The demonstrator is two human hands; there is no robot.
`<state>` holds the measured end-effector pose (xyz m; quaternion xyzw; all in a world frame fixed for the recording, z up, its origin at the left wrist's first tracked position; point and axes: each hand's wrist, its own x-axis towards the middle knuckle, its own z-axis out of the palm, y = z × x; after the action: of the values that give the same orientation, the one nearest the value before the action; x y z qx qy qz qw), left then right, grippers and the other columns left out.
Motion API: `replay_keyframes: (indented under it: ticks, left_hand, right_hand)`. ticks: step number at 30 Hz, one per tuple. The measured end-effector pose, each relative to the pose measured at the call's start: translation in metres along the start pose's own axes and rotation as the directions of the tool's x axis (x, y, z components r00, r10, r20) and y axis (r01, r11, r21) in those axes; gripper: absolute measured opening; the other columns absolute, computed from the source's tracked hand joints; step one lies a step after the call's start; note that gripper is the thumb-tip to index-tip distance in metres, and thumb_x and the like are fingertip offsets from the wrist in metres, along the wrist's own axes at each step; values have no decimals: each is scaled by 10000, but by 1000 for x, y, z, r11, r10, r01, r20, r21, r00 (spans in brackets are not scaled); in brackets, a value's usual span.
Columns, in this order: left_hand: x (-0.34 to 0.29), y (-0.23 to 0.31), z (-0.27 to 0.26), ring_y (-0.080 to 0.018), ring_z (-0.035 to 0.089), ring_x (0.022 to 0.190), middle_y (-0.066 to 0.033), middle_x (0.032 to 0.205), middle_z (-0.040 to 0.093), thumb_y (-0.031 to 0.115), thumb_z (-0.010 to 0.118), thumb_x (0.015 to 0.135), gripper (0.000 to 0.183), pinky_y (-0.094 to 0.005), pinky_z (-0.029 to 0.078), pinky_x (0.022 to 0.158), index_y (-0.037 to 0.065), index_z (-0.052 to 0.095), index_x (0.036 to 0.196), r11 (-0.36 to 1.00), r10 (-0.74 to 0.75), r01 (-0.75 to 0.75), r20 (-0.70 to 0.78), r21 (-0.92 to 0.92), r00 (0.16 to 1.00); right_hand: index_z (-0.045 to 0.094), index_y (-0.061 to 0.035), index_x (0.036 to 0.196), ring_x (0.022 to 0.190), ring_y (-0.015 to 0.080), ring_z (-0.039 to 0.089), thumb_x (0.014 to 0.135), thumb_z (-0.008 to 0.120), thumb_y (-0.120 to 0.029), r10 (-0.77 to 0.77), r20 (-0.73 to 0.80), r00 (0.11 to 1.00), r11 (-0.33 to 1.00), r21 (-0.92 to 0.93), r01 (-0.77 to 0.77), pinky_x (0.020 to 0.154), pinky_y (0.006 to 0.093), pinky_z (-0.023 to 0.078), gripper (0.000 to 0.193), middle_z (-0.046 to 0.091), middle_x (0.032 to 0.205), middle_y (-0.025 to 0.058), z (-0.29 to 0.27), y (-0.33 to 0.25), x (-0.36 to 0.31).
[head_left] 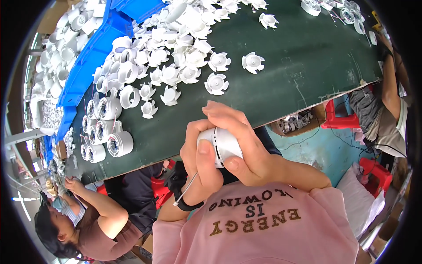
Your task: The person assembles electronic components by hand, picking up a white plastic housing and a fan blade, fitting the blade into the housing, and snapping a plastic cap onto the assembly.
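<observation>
Both hands' grip (200,160) (241,145) holds white housing (222,145) | off table edge (281,112)

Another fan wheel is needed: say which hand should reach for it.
Probably right: the right hand lies over the white housing, nearest the fan wheels on the table, while the left hand cups it.

Open brown cardboard box (299,123) holding small parts, just right of hands, below green table edge.
</observation>
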<state>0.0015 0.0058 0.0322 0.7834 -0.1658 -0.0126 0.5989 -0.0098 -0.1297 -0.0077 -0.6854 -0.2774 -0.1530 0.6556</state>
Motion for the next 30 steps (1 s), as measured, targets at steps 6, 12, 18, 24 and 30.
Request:
replay_keyframes:
  ticks: [6, 12, 18, 24, 30]
  left_hand:
    - [-2, -1, -1, -196, 571, 637, -133, 836, 583, 359, 339, 919, 441, -315, 424, 530, -29, 501, 1051, 994, 88, -88, 4, 71, 996]
    - [13, 5, -6, -146, 532, 736, -86, 895, 551, 307, 348, 951, 359, -273, 408, 615, -6, 496, 1046, 999, 19, -18, 6, -47, 1000]
    - [34, 12, -16, -125, 528, 930, -88, 1074, 524, 301, 497, 920, 475, -259, 450, 752, 18, 365, 1278, 869, -331, 314, 22, -382, 943]
    - [35, 33, -7, -385, 341, 1299, -268, 1373, 321, 173, 772, 718, 1018, -435, 300, 1066, -77, 94, 1435, 985, 97, -153, 479, 80, 873]
    - [176, -20, -27, -375, 516, 1169, -298, 1233, 531, 518, 726, 716, 893, -424, 389, 985, -128, 437, 1262, 691, 192, -52, -113, 721, 975]
  right_hand:
    - [283, 67, 1356, 1270, 420, 360, 959, 442, -282, -50, -77, 996, 996, 73, 55, 1044, 495, 304, 552, 313, 1370, 306, 14, -8, -3]
    - [272, 55, 1366, 1236, 441, 367, 911, 510, -198, -44, -79, 996, 997, 58, 48, 1053, 497, 287, 572, 322, 1347, 300, 10, -3, 12]
    - [171, 25, 1445, 1074, 251, 530, 803, 681, -46, 141, 12, 990, 963, -234, -134, 817, 314, 473, 824, 363, 1348, 210, -20, -17, 15]
    - [221, -55, 1451, 1107, 197, 517, 786, 722, -82, 391, -317, 864, 903, 312, -294, 842, 310, 478, 833, 405, 1372, 144, -24, -12, 17]
    - [317, -27, 1349, 895, 165, 565, 803, 704, -207, 441, -369, 818, 819, 539, -198, 725, 277, 464, 693, 524, 1208, 159, -43, -13, 32]
